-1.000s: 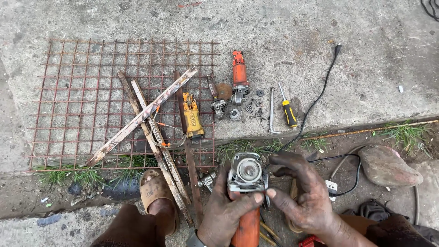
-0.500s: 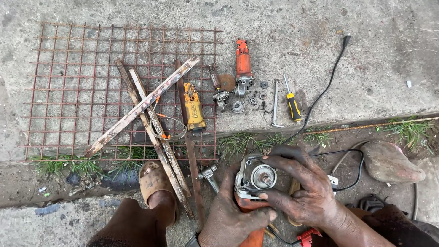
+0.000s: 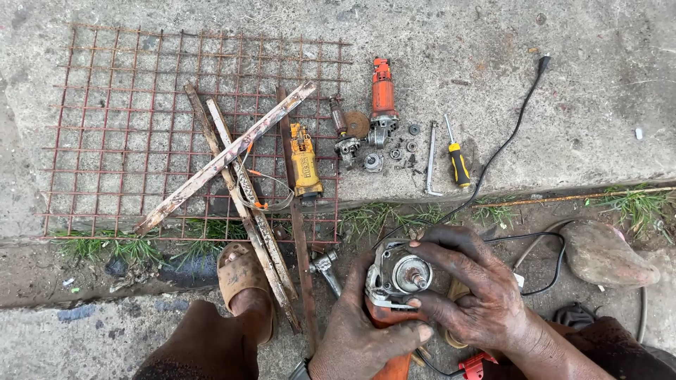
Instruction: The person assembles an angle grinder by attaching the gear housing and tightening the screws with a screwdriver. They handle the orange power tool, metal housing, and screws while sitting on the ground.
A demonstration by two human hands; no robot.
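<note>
Firmly, left hand (image 3: 359, 334) clamped around orange grinder (image 3: 391, 292), right hand (image 3: 468, 295) fingers pinching its metal gear head.

We see bare grey metal, dull and greasy, on the grinder head (image 3: 401, 276), above its matt orange plastic body, and our hands look smeared black with oil. The wire mesh (image 3: 141, 105) and flat bars (image 3: 225, 158) are rough rusted steel on coarse, pitted concrete (image 3: 598, 84); the screwdriver (image 3: 458, 163) handle is glossy yellow plastic
</note>
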